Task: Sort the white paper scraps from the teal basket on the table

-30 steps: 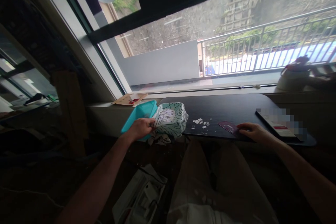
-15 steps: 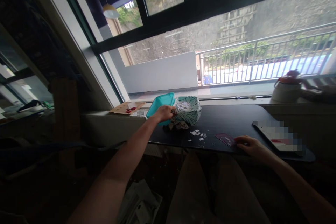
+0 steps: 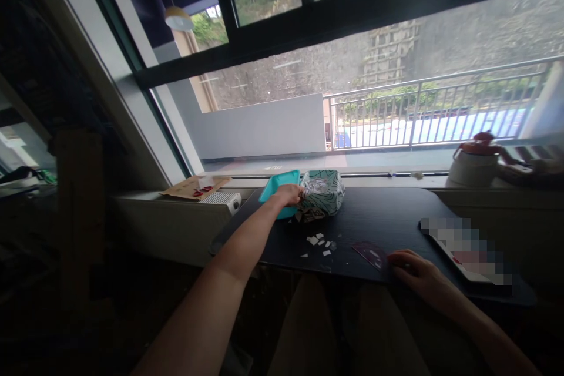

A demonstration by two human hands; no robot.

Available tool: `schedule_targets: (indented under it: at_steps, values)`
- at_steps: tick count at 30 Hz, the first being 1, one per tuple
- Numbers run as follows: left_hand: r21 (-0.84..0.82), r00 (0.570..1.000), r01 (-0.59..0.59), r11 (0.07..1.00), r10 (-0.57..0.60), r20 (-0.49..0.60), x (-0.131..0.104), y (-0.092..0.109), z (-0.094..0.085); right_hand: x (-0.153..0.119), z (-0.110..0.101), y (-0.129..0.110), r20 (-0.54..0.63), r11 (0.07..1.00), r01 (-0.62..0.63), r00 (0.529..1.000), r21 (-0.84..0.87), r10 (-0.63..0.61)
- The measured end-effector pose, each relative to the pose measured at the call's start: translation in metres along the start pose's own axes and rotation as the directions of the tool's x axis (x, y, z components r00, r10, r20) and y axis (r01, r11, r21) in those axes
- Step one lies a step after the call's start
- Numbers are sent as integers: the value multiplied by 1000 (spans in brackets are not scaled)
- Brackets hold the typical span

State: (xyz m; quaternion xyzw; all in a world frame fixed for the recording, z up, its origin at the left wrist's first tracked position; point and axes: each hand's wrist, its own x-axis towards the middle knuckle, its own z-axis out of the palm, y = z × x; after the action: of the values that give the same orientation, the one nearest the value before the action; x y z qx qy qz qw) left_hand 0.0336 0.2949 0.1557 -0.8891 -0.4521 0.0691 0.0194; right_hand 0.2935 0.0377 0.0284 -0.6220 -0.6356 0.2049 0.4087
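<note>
- Dark tabletop (image 3: 383,211) below window.
- Turquoise basket (image 3: 282,179); left hand (image 3: 287,194) closed on lined bin (image 3: 331,195) edge.
- Pale bits (image 3: 318,184) in bin; white scraps (image 3: 313,240) loose outside.
- Purple protractor (image 3: 369,252); right hand (image 3: 416,272) half-curled beside it, contact unclear.

The left hand (image 3: 289,194) hides part of the teal container (image 3: 282,179).

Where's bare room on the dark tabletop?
Bare tabletop: between green patterned bin, dark-edged rectangular slab and white windowsill. Crowded: front centre, white paper scraps, purple plastic semicircle, right hand; back left, turquoise plastic basket, left hand.
</note>
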Motion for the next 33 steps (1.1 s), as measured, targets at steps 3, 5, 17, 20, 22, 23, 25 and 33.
schedule_targets:
  at_steps: [3, 5, 17, 20, 22, 23, 25, 33]
  values:
    - [3, 999, 28, 1000, -28, 28, 4, -13, -3, -1, 0, 4, 4, 999, -2, 1000, -34, 2]
    - [-8, 998, 39, 999, -39, 49, 5, -20, -3, -1, 0, 5, 7, 999, -9, 1000, -51, 10]
    - [-359, 969, -20, 933, -70, -238, -14, -46, 7, 2, -3, 9, 24, 995, -18, 999, -101, 21]
    - [-465, 888, -52, 884, -172, -426, -27, -49, 14, 6, -2, 10, 2, 993, -21, 1000, -114, 21]
    - [-520, 780, -84, 850, -268, -566, -41, -45, 27, 8, -2, 6, -4, 991, -24, 1000, -131, 24]
    - [-542, 713, -103, 834, -318, -625, -51, -42, 35, 8, -3, 2, -3, 991, -26, 1000, -135, 26]
    - [-577, 597, -143, 804, -395, -699, -73, -36, 56, 3, -6, -8, 6, 992, -40, 999, -123, 41]
    - [-651, 507, -172, 739, -500, -702, -145, -38, 128, -102, 7, -6, 283, 940, -301, 926, 161, 248]
